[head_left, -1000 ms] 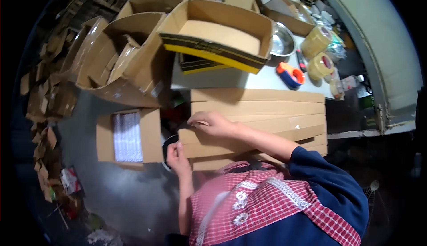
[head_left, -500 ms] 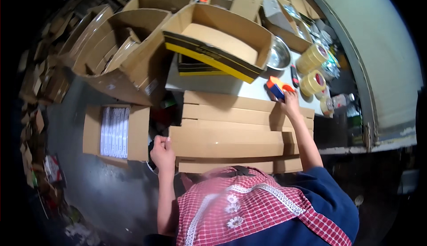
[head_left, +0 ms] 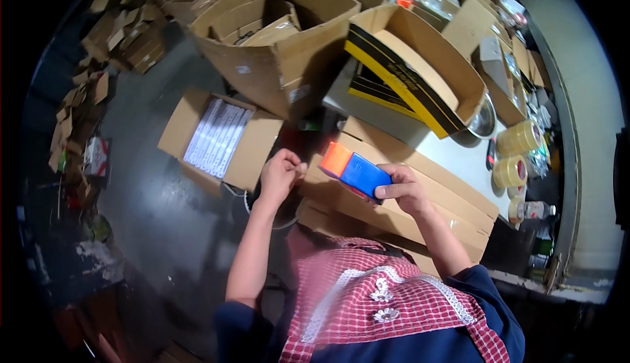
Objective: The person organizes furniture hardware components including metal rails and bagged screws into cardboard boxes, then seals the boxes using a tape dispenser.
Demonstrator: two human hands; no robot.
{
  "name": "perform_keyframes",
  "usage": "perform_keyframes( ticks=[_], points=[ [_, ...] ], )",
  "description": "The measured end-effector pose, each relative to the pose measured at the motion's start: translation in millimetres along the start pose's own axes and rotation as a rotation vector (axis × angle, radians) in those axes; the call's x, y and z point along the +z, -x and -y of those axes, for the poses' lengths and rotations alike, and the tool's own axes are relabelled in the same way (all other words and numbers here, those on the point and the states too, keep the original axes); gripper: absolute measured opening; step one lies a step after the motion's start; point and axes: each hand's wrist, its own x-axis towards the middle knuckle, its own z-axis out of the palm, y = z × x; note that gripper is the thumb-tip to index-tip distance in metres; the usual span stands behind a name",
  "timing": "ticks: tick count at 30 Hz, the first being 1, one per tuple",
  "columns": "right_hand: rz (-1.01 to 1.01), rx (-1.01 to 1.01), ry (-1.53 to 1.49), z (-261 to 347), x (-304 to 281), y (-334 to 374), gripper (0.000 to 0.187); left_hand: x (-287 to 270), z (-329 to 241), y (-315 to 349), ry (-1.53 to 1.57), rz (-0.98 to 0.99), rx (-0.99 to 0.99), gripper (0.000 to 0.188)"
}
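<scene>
My right hand [head_left: 407, 191] grips a blue and orange tape dispenser [head_left: 365, 175], lifted above the flat brown cardboard [head_left: 436, 179]. The dispenser's orange end points left, toward my left hand [head_left: 282, 176]. With its fingers curled and pinched together, my left hand hovers a short way from that end; whatever it may hold is too small to make out. The folded cardboard lies in front of my red checked apron, against the white table's near side.
At left, an open carton [head_left: 260, 148] holds a row of white packs [head_left: 218, 136]. Large cartons [head_left: 246, 74] stand behind it. On the white table [head_left: 394, 117] are yellow-black box trays [head_left: 420, 67], a metal bowl [head_left: 485, 119], tape rolls [head_left: 510, 171] and a bottle [head_left: 539, 211].
My right hand has picked the tape dispenser up off the table and brought it left, over the cardboard. My left hand has left the cardboard's edge. The view has turned left.
</scene>
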Motion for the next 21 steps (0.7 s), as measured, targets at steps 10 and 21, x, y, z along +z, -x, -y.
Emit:
perform_keyframes(
  ticks=[10,21],
  points=[
    [0.151,-0.026,-0.079,-25,34,-69,0.036,-50,-2,2,0.444,0.288,-0.320,0.092],
    [0.138,-0.023,-0.005,-37,28,-71,0.022,-32,9,0,0.333,0.193,-0.156,0.049]
  ],
)
